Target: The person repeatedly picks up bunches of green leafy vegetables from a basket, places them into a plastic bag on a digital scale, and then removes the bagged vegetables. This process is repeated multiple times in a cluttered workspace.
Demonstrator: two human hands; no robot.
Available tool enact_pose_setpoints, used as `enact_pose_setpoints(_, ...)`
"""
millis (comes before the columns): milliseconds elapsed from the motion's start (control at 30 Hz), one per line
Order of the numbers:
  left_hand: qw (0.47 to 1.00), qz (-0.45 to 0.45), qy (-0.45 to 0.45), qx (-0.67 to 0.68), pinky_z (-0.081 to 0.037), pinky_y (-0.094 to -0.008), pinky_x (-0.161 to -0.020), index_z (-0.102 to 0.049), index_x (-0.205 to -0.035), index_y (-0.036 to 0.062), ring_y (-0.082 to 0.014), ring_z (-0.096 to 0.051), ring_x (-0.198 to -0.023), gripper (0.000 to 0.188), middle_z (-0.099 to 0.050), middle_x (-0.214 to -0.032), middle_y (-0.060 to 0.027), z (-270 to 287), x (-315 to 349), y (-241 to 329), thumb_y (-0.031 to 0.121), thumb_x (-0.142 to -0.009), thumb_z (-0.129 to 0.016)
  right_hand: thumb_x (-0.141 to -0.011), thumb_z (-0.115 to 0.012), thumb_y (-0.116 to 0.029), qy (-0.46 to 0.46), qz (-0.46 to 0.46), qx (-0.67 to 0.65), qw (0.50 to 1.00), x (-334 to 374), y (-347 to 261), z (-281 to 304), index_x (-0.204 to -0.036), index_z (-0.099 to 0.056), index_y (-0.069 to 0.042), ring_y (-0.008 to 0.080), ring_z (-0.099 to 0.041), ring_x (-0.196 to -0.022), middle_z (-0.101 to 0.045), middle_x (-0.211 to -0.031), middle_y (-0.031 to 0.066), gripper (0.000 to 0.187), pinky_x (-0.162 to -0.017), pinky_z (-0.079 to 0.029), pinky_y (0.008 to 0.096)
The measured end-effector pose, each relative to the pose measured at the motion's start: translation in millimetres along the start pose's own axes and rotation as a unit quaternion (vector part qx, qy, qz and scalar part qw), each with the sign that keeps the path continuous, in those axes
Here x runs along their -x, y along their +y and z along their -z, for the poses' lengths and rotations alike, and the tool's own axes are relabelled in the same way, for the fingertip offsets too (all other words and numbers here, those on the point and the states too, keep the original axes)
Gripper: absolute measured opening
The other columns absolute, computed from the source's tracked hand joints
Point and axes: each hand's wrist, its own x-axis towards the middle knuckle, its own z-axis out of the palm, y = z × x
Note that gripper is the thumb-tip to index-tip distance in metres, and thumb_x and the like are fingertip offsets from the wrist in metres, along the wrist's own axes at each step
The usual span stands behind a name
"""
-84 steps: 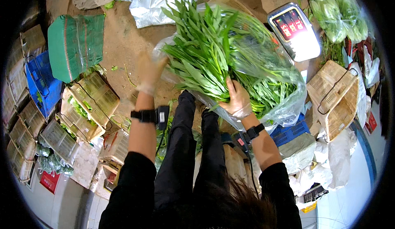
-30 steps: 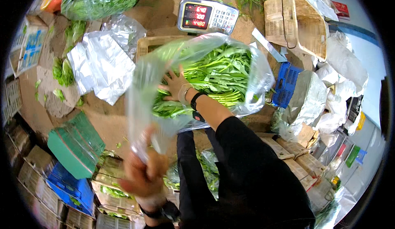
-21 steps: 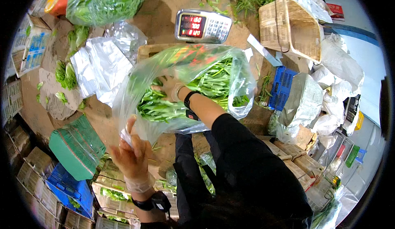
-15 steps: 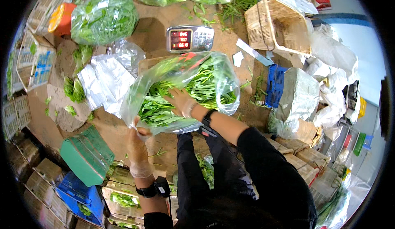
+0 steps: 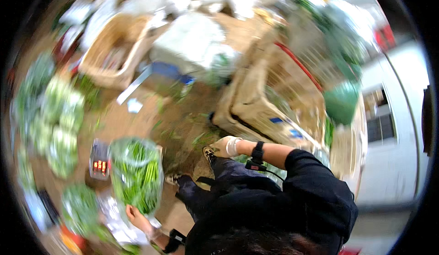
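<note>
A clear plastic bag [image 5: 120, 163] filled with long-stemmed leafy greens [image 5: 145, 177] lies on the floor at the left, beside a small digital scale [image 5: 99, 160] with a red lit display. My left hand [image 5: 137, 216] is closed at the bag's near edge, seemingly pinching the plastic. My right hand [image 5: 222, 146], in a thin clear glove, is away from the bag, above my shoe and beside the stacked crates. Motion smears its fingers, so their pose does not show, and nothing is visibly held there.
Cream plastic crates [image 5: 283, 99] stand to the right. An open cream basket [image 5: 114, 49] sits far left, near a whitish covered bundle [image 5: 190, 40]. Bagged pale-green vegetables [image 5: 61, 149] line the left side, with another bag of greens [image 5: 80, 207] nearby. Leaf scraps litter the floor.
My view has swung to the right, so the bag and scale now appear at the left. My right hand has left the greens and moved right toward the crates; my left hand stays at the bag.
</note>
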Motion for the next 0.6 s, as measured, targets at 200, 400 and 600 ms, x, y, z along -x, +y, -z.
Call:
enact_pose_setpoints(200, 0.952, -0.153, -0.245, -0.103, -0.043, -0.0258, -0.078, -0.052, -0.110, -0.0032, -0.0159, -0.055, -0.085, 0.031, -0.059, -0.098, -0.0107, -110.7, 7.9, 104.4, 0.013, -0.085, -0.055, -0.085, -0.050, -0.040, 0.089, 0.116, -0.382, 0.913, 145.8, 106.0, 5.4, -0.126, -0.045, -0.005, 0.0223, -0.055, -0.104, -0.051, -0.123, 0.0136, 0.054, -0.094, -0.038, 0.0315)
enact_pose_setpoints(400, 0.895, -0.247, -0.361, -0.086, -0.043, -0.0269, -0.082, -0.052, -0.113, -0.0018, -0.0173, -0.055, -0.094, 0.033, -0.057, -0.104, -0.0122, -275.6, 90.0, 221.7, 0.015, -0.085, -0.056, -0.086, -0.049, -0.031, 0.455, -0.227, -0.272, 0.817, 216.3, 344.0, -4.7, -0.102, -0.063, -0.005, 0.0226, -0.062, -0.086, -0.065, -0.095, 0.0112, 0.034, -0.076, -0.048, 0.0337)
enact_pose_setpoints(600, 0.748, -0.530, -0.338, -0.210, -0.036, -0.0386, -0.093, -0.049, -0.115, -0.0002, -0.0315, -0.044, -0.110, 0.041, -0.049, -0.115, -0.0174, -442.5, 227.2, 326.9, 0.013, -0.077, -0.060, -0.082, -0.046, -0.025, 0.179, -0.201, -0.139, 0.953, 112.2, 508.9, -53.7, -0.084, -0.063, 0.000, 0.0328, -0.059, -0.084, -0.061, -0.092, 0.0194, 0.030, -0.070, -0.047, 0.0426)
